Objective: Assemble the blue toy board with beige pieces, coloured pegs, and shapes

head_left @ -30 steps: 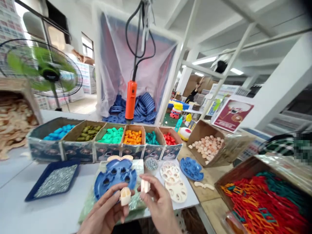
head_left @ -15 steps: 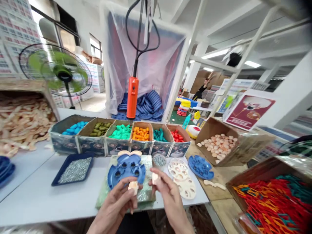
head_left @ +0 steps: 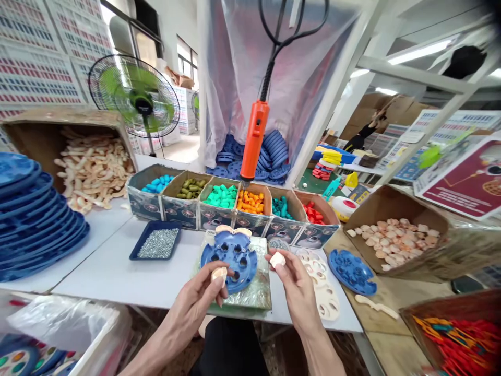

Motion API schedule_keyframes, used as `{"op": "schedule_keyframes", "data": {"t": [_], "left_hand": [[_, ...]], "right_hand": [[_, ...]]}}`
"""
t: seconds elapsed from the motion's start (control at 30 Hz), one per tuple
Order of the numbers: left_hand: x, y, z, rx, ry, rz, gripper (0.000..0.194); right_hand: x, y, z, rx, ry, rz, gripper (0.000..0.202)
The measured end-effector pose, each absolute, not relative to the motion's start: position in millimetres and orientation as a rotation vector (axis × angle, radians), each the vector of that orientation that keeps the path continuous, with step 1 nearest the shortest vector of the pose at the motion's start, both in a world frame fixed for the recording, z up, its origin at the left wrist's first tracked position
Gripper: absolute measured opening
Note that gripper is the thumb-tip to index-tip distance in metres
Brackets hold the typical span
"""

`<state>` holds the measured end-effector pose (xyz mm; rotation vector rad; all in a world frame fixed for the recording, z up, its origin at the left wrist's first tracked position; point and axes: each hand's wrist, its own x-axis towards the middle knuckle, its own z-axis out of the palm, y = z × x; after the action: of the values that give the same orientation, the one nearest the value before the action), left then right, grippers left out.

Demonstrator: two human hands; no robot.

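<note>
Head view: my left fingers (head_left: 209, 293) still pinch a cream piece (head_left: 219, 275), my right fingers (head_left: 293, 262) a pale block (head_left: 277, 259), gaps narrow, both near the blue plate (head_left: 246, 256). Since before, the plate stack (head_left: 35, 224) at far left shows more fully.

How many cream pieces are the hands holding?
2: one cream piece in the left hand, another in the right hand. Some could be hidden by fingers.
</note>
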<state>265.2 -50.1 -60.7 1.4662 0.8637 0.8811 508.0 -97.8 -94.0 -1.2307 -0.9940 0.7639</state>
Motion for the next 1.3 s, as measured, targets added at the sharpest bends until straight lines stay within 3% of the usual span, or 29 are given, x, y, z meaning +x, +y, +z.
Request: {"op": "schedule_keyframes", "data": {"t": [0.23,0.6,0.97,1.3], "left_hand": [[255.9,-41.6,-72.5,1.842,1.027,0.980,0.039],[257.6,-30.4,-110.2,2.482,0.779,1.114,0.036],[261.4,-29.8,-112.0,2.619,0.772,1.155,0.030],[264.4,-29.4,-115.0,2.611,0.794,1.214,0.028]], "right_hand": [[520.7,-60.6,-93.6,-1.390,-1.298,0.538,0.036],[508.1,-31.8,-98.1,-1.327,-1.697,0.249,0.027],[505.3,-30.3,-102.0,-1.377,-1.796,-0.011,0.026],[498.4,-32.2,-104.5,-1.455,-1.749,-0.013,0.027]]}}
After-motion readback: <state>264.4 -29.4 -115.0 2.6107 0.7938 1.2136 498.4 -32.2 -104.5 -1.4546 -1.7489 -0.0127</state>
